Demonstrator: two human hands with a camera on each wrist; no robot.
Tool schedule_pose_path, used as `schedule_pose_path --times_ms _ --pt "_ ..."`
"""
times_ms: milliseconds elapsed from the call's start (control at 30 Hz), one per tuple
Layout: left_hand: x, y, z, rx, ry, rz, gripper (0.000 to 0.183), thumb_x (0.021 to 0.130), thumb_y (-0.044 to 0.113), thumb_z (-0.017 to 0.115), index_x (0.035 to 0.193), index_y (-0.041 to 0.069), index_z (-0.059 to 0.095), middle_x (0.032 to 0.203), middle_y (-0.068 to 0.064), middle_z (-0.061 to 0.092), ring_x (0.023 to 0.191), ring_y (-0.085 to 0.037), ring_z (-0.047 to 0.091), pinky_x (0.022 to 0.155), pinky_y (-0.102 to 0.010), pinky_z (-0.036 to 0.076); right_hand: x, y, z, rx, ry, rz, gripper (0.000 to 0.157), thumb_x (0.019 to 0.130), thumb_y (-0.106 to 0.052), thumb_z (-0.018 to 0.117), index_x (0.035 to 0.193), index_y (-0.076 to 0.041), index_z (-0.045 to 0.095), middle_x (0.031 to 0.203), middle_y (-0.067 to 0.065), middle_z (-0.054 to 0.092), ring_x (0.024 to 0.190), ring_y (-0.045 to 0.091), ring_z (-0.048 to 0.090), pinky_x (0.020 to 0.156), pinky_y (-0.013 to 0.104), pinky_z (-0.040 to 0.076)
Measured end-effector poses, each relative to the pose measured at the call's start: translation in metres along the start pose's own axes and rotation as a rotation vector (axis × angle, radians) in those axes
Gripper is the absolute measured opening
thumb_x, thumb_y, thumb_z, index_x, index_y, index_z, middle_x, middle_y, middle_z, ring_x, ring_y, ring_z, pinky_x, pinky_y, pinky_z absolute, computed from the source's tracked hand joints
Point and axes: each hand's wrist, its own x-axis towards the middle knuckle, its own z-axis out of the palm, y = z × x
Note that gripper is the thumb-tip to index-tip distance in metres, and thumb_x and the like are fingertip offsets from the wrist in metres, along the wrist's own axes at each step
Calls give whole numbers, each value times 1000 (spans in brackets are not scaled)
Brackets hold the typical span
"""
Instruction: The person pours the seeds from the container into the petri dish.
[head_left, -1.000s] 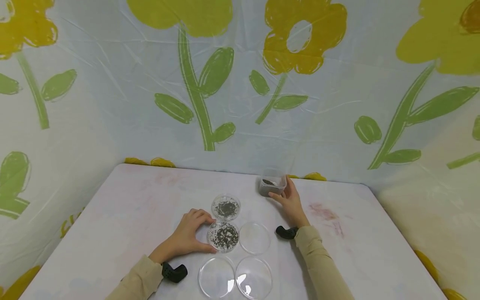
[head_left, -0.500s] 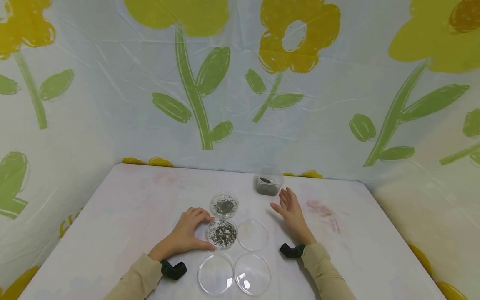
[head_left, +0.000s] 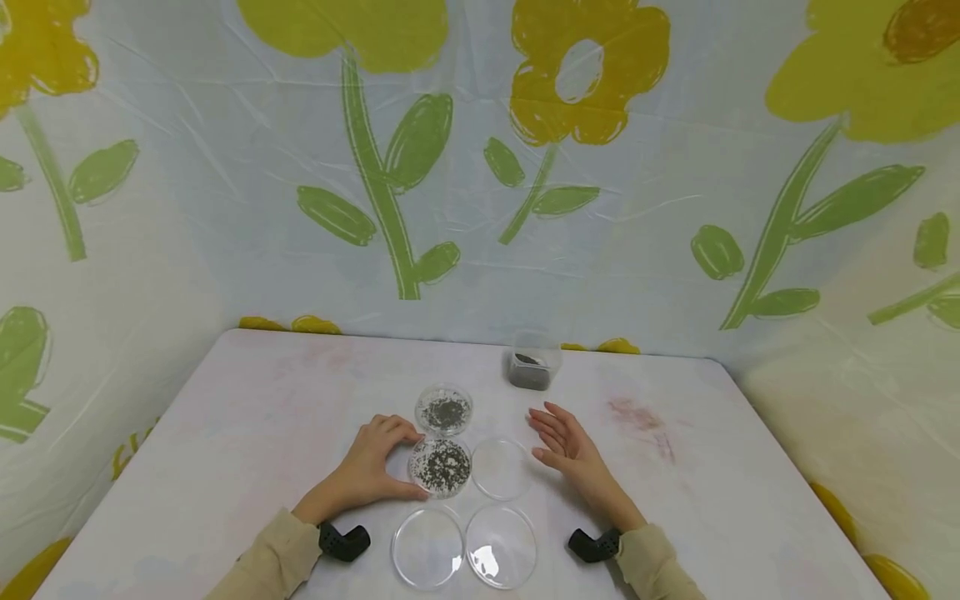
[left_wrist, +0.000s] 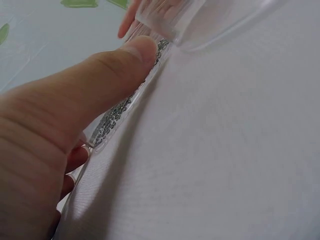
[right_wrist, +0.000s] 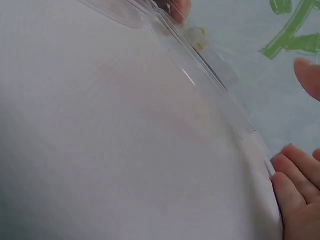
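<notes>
My left hand (head_left: 367,467) grips a clear petri dish (head_left: 441,468) strewn with dark granules, its thumb at the near side and fingers at the far side. In the left wrist view the thumb (left_wrist: 115,67) presses the wall of the dish, where a band of granules (left_wrist: 112,115) shows through. My right hand (head_left: 577,454) is held over the table with loosely extended fingers and nothing in them. Its fingertips come close to an empty clear dish (head_left: 501,469), right of the gripped one. In the right wrist view, fingers of the right hand (right_wrist: 302,187) show at the right edge.
Behind the gripped dish lies another petri dish (head_left: 444,410) with dark granules. Two clear round dish pieces (head_left: 428,547) lie side by side in front. Near the table's back edge stands a clear tub (head_left: 529,375) of dark material. A flowered sheet (head_left: 480,275) hangs behind the table.
My right hand has let go of the tub and drawn back toward the near side, beside the empty dish. The left hand keeps its grip on the petri dish.
</notes>
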Motion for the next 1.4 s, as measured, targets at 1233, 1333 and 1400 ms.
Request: schedule_pose_path --times_ms 1233,1333,1400 --pt "0 -2 1 1 -9 0 70 59 60 87 112 20 65 116 9 56 109 -14 44 91 -44 34 -9 -35 25 -427 -147 -217 92 72 -2 87 149 -8 38 135 22 56 130 34 48 109 17 27" --pt "-1 -2 1 -6 -11 -1 70 58 59 88 112 20 65 116 8 56 108 -15 44 91 -44 34 -7 -41 26 -442 -147 -225 92 72 -1 87 149 -9 38 135 22 56 128 35 49 109 27 33" --pt "-1 -2 1 -3 -14 -5 70 58 60 87 112 20 65 116 8 56 108 -15 44 91 -44 34 -5 -44 26 -464 -143 -229 93 71 0 88 149 -8 38 134 21 57 127 35 50 109 35 36"
